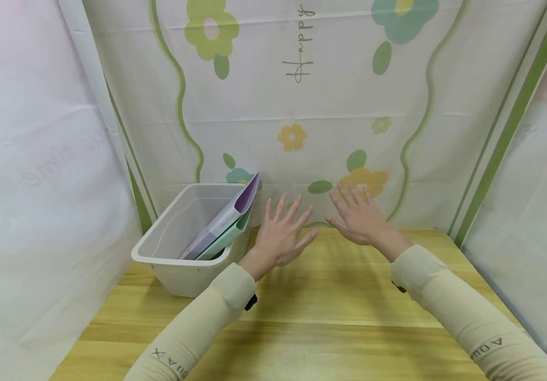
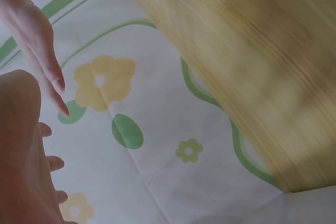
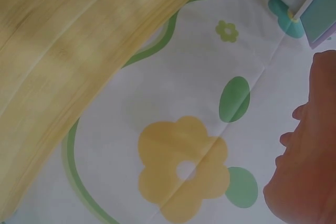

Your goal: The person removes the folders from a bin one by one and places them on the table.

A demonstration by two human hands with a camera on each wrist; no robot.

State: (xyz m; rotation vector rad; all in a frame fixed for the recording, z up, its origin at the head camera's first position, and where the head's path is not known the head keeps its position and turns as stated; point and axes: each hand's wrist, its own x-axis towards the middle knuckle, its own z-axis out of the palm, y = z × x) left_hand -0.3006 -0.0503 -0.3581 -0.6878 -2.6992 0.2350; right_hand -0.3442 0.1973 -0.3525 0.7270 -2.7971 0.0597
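Both hands are held out over the wooden table with their fingers straight and spread, holding nothing. The left hand (image 1: 280, 238) is just right of a white plastic bin (image 1: 169, 260), its palm turned down. To its right, the right hand (image 1: 360, 217) reaches toward the back curtain, apart from the left. Inside the bin lean a purple folder (image 1: 218, 221) and a mint green folder (image 1: 226, 241), tilted up against its right side. In the left wrist view, part of the left hand (image 2: 21, 150) shows at the lower left, with the right hand (image 2: 39, 40) above it.
The wooden table (image 1: 321, 328) has a light striped grain. A white curtain (image 1: 254, 95) with printed flowers hangs behind its far edge. More white sheets hang at the left (image 1: 40, 185) and right (image 1: 530, 211) of the table.
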